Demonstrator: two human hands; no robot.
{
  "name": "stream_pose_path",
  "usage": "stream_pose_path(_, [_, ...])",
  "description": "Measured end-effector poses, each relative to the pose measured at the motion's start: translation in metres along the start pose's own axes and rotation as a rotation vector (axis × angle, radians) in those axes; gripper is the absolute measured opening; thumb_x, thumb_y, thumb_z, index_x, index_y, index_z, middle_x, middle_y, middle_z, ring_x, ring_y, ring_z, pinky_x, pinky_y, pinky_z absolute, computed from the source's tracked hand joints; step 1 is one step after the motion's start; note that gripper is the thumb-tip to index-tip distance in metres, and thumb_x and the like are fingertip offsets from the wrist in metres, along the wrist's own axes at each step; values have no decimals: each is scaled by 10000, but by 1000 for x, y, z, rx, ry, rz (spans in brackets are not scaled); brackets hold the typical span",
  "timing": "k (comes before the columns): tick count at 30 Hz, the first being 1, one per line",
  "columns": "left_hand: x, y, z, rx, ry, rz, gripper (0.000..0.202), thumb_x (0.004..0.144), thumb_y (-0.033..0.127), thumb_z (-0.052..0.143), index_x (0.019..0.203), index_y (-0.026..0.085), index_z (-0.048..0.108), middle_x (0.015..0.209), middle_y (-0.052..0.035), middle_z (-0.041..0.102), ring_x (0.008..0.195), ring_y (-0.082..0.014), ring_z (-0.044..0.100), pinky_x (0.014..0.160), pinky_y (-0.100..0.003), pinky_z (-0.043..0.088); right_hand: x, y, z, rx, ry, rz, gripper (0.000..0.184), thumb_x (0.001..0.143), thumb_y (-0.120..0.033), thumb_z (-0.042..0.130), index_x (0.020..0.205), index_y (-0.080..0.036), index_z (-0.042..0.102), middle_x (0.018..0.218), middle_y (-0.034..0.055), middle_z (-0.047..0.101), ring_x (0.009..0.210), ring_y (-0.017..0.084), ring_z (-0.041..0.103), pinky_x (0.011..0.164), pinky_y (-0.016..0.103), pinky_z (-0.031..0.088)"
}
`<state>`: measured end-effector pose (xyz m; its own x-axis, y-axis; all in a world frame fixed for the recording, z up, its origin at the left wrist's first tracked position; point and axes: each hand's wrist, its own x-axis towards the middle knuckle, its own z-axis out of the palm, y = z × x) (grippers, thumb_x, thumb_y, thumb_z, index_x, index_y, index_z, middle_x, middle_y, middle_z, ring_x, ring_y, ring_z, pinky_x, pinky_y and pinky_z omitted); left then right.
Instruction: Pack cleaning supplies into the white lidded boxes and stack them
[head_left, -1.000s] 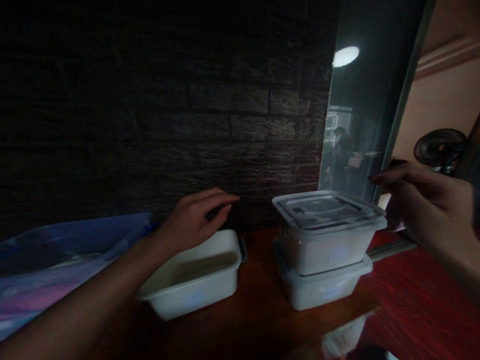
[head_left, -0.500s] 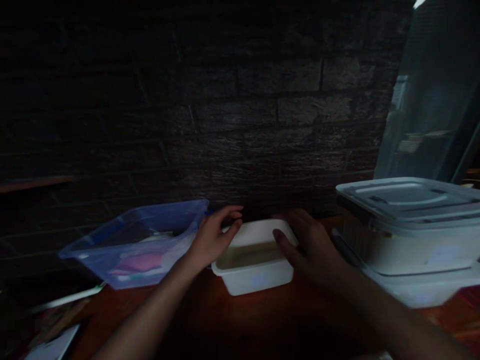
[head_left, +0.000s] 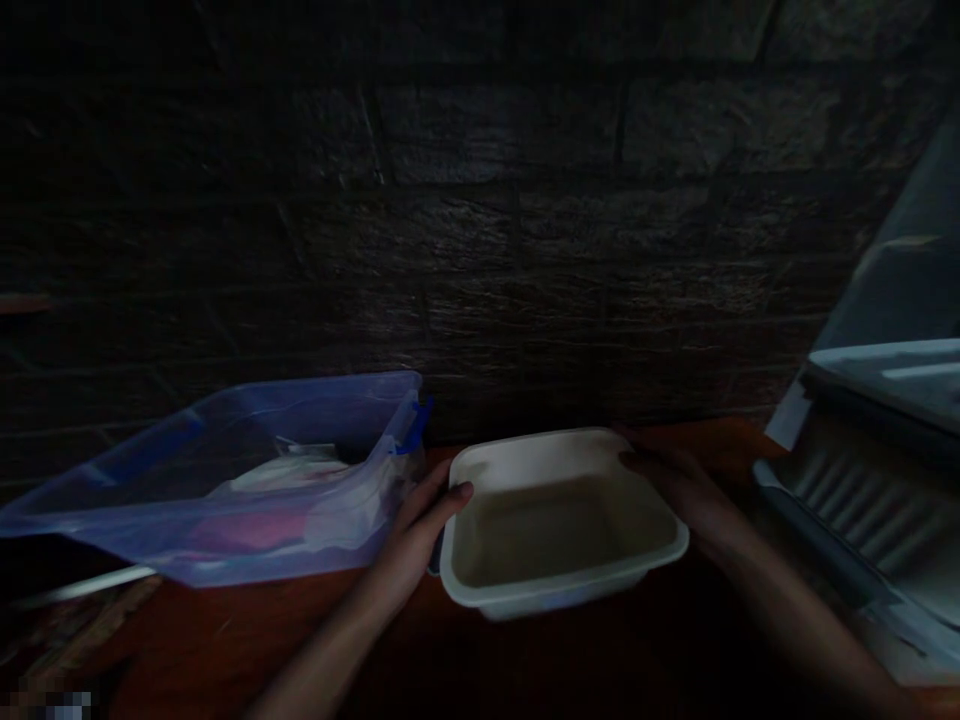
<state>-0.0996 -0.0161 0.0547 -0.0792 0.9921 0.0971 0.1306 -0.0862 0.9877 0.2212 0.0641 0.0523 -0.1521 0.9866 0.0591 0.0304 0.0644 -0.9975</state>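
A white plastic container (head_left: 555, 520) without a lid sits between my two hands, its inside facing me and nothing visible in it. My left hand (head_left: 424, 520) grips its left side, with the thumb over the rim and the fingers outside. At the opposite side, my right hand (head_left: 686, 490) is closed on the right rim; its thumb reaches the inner edge and the other fingers are in shadow. Whether the container's base touches the table cannot be made out.
To the left stands a translucent blue bin (head_left: 202, 560) with cloth-like pink and white items inside. Stacked lidded containers (head_left: 885, 500) are at the right. A dark brick wall (head_left: 480, 220) rises behind the wooden table (head_left: 247, 640).
Both hands have closed in from above the container onto its sides. The container looks nearer and tilted more towards me. My view has moved closer to the table.
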Motion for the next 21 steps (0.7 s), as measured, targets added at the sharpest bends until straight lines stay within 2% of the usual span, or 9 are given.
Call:
stream_pose_path(2, [-4,2,1,-38,10,-39,515,909,466,676,1376,250,651,1271,-56,747,1113,-310,694,911,-362,517,-3,0,0,8,2,-9,505,857,-420,715,1338,-268,689,1324,74,722,1214,319,666,872,373,557])
stream_pose_path(4, [-7,3,1,-62,19,-72,499,902,456,684,1358,255,664,1230,-52,760,1078,-302,701,884,-350,514,-4,-1,-1,-3,7,3,456,860,-420,702,1282,-247,707,1195,80,765,1071,297,715,791,351,555])
stream_pose_path(6, [-9,1,0,-77,42,-102,508,888,461,690,1352,255,669,1207,-54,766,1075,-311,699,872,-356,513,-6,-1,-2,-40,33,17,401,869,-437,689,1215,-236,721,1056,70,782,930,269,728,725,333,540])
stream_pose_path(8, [-10,-4,-3,-72,90,-135,523,866,477,708,1342,261,677,1221,-57,760,1111,-326,685,888,-372,512,-7,-2,-2,-93,49,15,372,873,-453,683,1168,-232,724,1009,66,778,897,263,720,712,331,531])
stream_pose_path(11, [-12,-13,-9,-37,191,-185,544,845,495,727,1343,281,676,1344,-53,704,1224,-343,630,959,-400,494,-8,-3,-2,-123,24,9,384,860,-451,691,1175,-235,730,1098,78,773,1018,298,711,808,371,540])
stream_pose_path(14, [-13,-19,-13,-15,237,-223,547,839,500,727,1344,296,674,1395,-37,672,1263,-343,604,974,-402,489,-9,-1,0,-33,-5,67,447,836,-398,701,1262,-267,717,1256,71,742,1190,327,667,969,431,516])
stream_pose_path(17, [-13,-17,-13,-28,181,-203,502,856,483,706,1325,304,685,1307,-21,719,1172,-323,651,924,-378,508,-11,0,2,46,-32,110,517,829,-367,706,1341,-295,690,1332,62,716,1274,338,628,1062,477,476])
stream_pose_path(21, [-13,-12,-10,-24,150,-167,490,857,450,687,1318,285,683,1285,-25,727,1120,-320,661,856,-359,510,-12,-3,4,67,-42,110,527,832,-378,700,1348,-275,694,1310,78,730,1250,349,651,1061,484,490])
